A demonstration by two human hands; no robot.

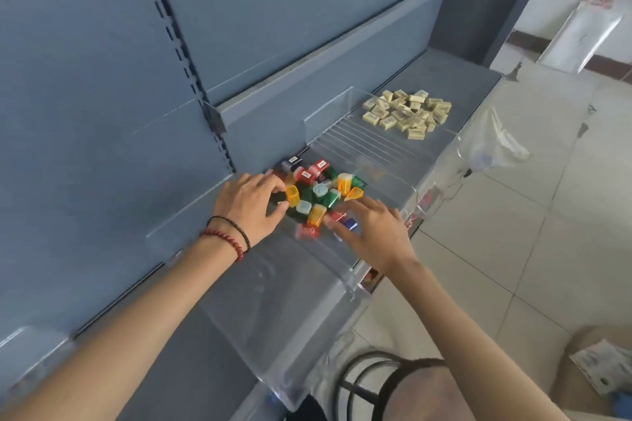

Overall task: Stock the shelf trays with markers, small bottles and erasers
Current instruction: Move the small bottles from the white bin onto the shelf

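Where the grey-blue metal shelf (444, 68) carries clear acrylic trays, the small bottles (318, 195) lie in a loose heap at the centre of the view, on the near end of a tray (376, 154) with a ribbed transparent floor.
- Bottles: squat, translucent plastic in red, green, orange and blue; several have pale, rounded-square caps. Some red ones carry a small white label, print too small to read.
- Left hand (248, 205): at 9 o'clock of the heap, fingers bent and cupped against its edge, thumb by an orange bottle. Whether it pinches any one bottle cannot be told.
- Left wrist: a red bead bracelet (222, 237) and a thin black cord beside it.
- Right hand (372, 232): at 4 o'clock of the heap, palm down, fingers straight and spread, tips touching a red and a blue bottle at the heap's rim; it grips nothing. Some motion blur here.
- Erasers (408, 113): at 1 o'clock, well apart from the bottles, past a clear upright divider. Small beige blocks in printed wrappers, piled loosely; wording illegible.
- Crumpled clear plastic bag (492, 143) at 2 o'clock, at the shelf's front edge.
- Pale tiled floor (547, 215) at 3 o'clock.
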